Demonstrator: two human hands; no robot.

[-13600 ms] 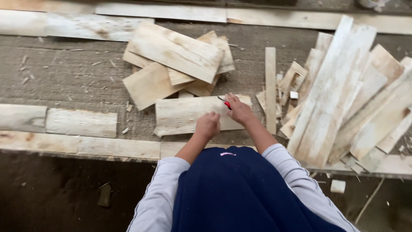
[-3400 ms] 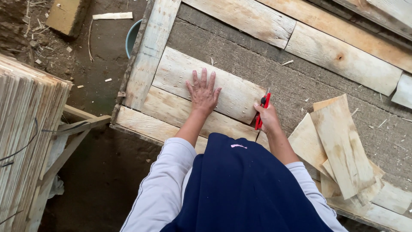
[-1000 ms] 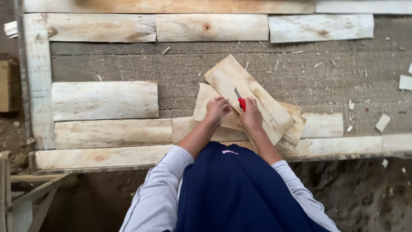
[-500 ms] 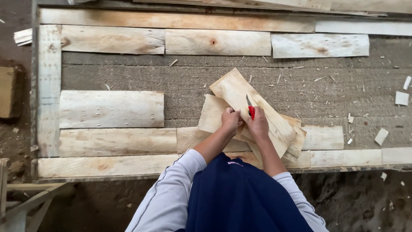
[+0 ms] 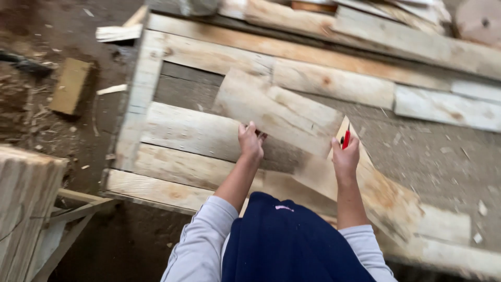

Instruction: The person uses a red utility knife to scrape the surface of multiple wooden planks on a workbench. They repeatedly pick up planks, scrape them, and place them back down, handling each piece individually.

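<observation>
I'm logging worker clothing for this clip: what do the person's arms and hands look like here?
Both hands, left hand and right hand, are bare, with no gloves. The light grey long sleeves are pushed up, leaving the forearms uncovered. A dark navy garment with a small pale mark covers the torso.

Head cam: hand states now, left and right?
Left hand: closed on the near edge of the loose wooden board.
Right hand: gripping the same board's right end, red pencil pinched in its fingers.

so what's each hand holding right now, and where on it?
Both hands grip one pale rough-sawn wooden board by its near long edge: left hand toward the left end, right hand at the right corner. The right also holds a red pencil-like marker.
</observation>
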